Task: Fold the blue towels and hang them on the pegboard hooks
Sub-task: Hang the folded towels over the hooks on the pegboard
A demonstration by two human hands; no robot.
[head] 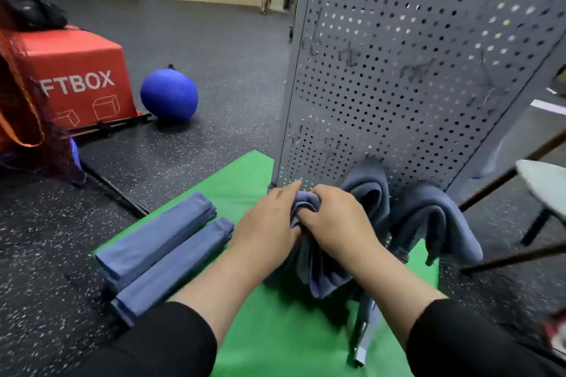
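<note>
A grey pegboard point(398, 70) stands upright on a green mat point(275, 330). Two blue towels hang draped low on its face, one point(367, 190) in the middle and one point(435, 223) further right. Both my hands hold a third blue towel point(318, 272) against the board's lower left corner. My left hand point(269, 223) grips its top fold and my right hand point(340, 220) clutches it from the right. The towel's tail hangs down below my wrists. Two folded blue towels point(159, 242) lie side by side on the mat's left part. The hooks are hidden behind the cloth.
A red soft box point(76, 76) and a blue ball point(168, 95) sit on the dark speckled floor to the left. A stool with dark legs point(542, 190) stands at the right. A person stands far back near wooden shelving.
</note>
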